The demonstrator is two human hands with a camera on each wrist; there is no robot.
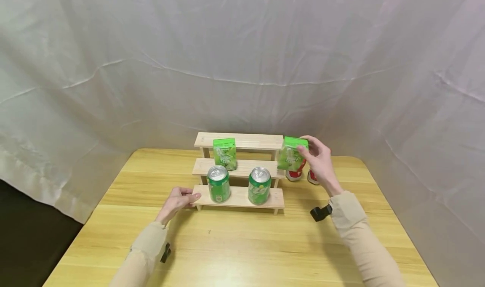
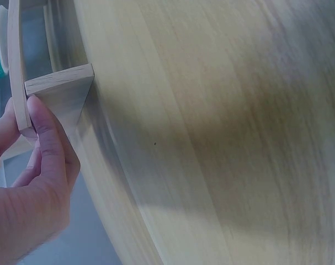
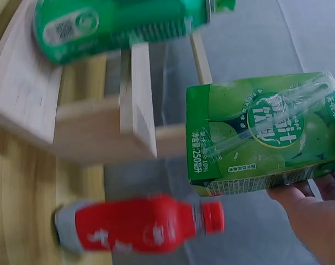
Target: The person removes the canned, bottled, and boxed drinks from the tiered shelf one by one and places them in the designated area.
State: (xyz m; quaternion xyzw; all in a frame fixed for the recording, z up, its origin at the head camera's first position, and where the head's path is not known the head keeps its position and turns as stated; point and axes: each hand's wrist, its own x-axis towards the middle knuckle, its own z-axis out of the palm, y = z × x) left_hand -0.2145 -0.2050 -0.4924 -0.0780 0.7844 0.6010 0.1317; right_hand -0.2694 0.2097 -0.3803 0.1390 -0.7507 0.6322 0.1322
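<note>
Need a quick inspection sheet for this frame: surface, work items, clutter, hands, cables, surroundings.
Surface: wooden table, pale grain, bare in front of the rack.
Work items: three-step wooden rack; green juice carton held off the rack's right end; second carton on the middle step; two green cans upright on the bottom step.
Clutter: two red bottles on the table right of the rack, partly hidden.
Hands: left hand grips the bottom step's left end; right hand holds the carton.
Cables: nothing seen.
Surroundings: white cloth backdrop.
</note>
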